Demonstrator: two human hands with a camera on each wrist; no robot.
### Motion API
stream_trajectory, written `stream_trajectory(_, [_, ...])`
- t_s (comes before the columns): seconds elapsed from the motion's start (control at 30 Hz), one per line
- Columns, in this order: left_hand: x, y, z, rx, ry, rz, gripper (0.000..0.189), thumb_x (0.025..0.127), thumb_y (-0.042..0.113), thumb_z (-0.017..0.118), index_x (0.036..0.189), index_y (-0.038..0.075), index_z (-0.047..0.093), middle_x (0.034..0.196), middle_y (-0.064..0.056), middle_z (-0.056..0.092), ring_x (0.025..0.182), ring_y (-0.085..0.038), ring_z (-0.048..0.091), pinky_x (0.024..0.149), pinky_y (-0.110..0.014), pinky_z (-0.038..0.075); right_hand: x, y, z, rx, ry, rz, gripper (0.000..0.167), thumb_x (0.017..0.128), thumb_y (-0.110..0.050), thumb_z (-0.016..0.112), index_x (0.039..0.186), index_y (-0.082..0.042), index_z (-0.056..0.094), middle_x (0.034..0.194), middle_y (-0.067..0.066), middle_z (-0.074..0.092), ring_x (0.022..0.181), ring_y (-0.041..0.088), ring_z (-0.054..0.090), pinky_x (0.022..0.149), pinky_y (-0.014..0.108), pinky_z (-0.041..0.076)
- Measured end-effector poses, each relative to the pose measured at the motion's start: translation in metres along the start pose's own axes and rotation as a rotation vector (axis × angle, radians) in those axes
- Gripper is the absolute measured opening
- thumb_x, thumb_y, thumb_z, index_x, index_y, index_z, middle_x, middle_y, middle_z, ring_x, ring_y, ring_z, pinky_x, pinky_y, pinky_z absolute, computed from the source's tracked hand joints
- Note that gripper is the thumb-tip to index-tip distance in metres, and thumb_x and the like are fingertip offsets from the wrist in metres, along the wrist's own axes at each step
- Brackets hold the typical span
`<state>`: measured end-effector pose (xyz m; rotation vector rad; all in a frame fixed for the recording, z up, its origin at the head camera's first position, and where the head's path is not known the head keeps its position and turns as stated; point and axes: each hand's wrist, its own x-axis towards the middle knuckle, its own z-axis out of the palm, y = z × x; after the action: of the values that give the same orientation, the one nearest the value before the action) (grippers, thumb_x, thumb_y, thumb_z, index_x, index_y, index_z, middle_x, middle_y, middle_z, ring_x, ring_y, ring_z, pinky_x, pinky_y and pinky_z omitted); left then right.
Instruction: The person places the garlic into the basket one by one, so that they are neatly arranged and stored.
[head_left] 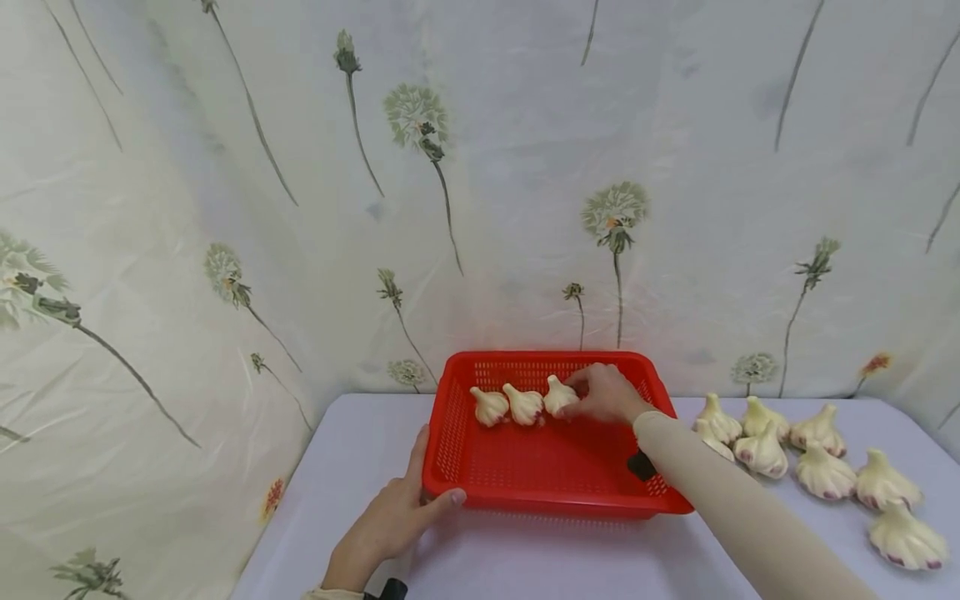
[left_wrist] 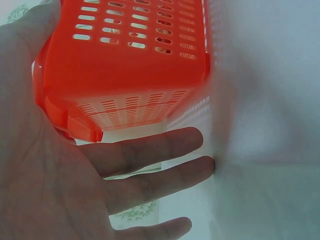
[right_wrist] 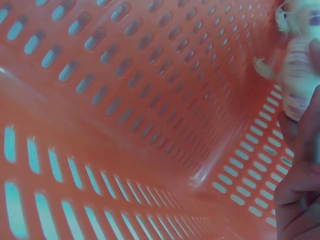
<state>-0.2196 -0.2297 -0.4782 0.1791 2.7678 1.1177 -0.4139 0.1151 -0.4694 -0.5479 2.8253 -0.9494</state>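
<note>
A red plastic basket (head_left: 555,475) with slotted walls stands on the table. Inside it, along the back, two garlic bulbs (head_left: 491,407) sit to the left of a third garlic bulb (head_left: 559,397). My right hand (head_left: 606,394) pinches that third bulb from its right side; in the right wrist view the fingers (right_wrist: 305,130) lie against a garlic bulb (right_wrist: 297,80), cut off by the frame edge. Against the basket's front left corner rests my left hand (head_left: 393,512), thumb by the front rim. In the left wrist view its fingers (left_wrist: 145,152) stretch straight beneath the basket's outer wall.
Several more garlic bulbs (head_left: 825,471) lie loose on the table, right of the basket. The white tabletop (head_left: 352,442) ends at the back against a curtain (head_left: 510,208) printed with dandelions. My right forearm crosses the basket's right rim.
</note>
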Motion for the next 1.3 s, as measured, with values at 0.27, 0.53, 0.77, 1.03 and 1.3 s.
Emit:
stream_trajectory(0.27, [0.0009, -0.0007, 0.0004, 0.007, 0.011, 0.018, 0.109, 0.095, 0.069, 0.065, 0.172, 0.027, 0.0, 0.095, -0.003, 0.069, 0.081, -0.018, 0.061, 0.067, -0.035, 0.048, 0.0016, 0.0016, 0.0011, 0.009, -0.017, 0.017, 0.06, 0.082, -0.036, 0.093, 0.13, -0.006, 0.075, 0.121, 0.012, 0.077, 0.104, 0.026, 0.066, 0.091, 0.047, 0.062])
stream_trajectory(0.53, [0.0019, -0.0015, 0.0005, 0.001, 0.01, 0.016, 0.109, 0.095, 0.069, 0.065, 0.172, 0.027, 0.0, 0.099, -0.003, 0.07, 0.082, -0.018, 0.061, 0.066, -0.035, 0.049, 0.002, 0.0029, 0.0023, 0.022, -0.034, 0.067, 0.058, 0.08, -0.036, 0.094, 0.128, -0.01, 0.077, 0.119, 0.01, 0.077, 0.104, 0.026, 0.066, 0.092, 0.049, 0.061])
stream_trajectory(0.77, [0.0017, -0.0009, 0.0009, -0.014, 0.0, -0.009, 0.11, 0.094, 0.069, 0.066, 0.172, 0.029, 0.0, 0.1, -0.003, 0.07, 0.083, -0.019, 0.061, 0.066, -0.035, 0.049, 0.0035, 0.0078, 0.0048, 0.027, -0.064, 0.079, 0.061, 0.078, -0.04, 0.095, 0.129, -0.011, 0.076, 0.119, 0.01, 0.077, 0.104, 0.026, 0.067, 0.093, 0.05, 0.06])
stream_trajectory(1.03, [0.0017, -0.0003, 0.0007, -0.015, 0.0, -0.005, 0.109, 0.094, 0.069, 0.065, 0.172, 0.031, -0.001, 0.099, -0.002, 0.069, 0.082, -0.018, 0.061, 0.065, -0.035, 0.049, 0.0023, 0.0064, 0.0037, 0.033, -0.082, 0.087, 0.065, 0.079, -0.043, 0.094, 0.131, -0.01, 0.074, 0.119, 0.011, 0.076, 0.101, 0.026, 0.066, 0.088, 0.046, 0.062])
stream_trajectory(1.3, [0.0016, -0.0009, 0.001, -0.024, -0.003, -0.011, 0.109, 0.094, 0.068, 0.066, 0.172, 0.031, -0.001, 0.1, 0.0, 0.07, 0.082, -0.018, 0.061, 0.065, -0.034, 0.05, 0.0009, 0.0049, 0.0052, 0.022, -0.098, 0.074, 0.064, 0.08, -0.044, 0.093, 0.13, -0.008, 0.073, 0.113, 0.009, 0.075, 0.092, 0.024, 0.064, 0.08, 0.038, 0.061])
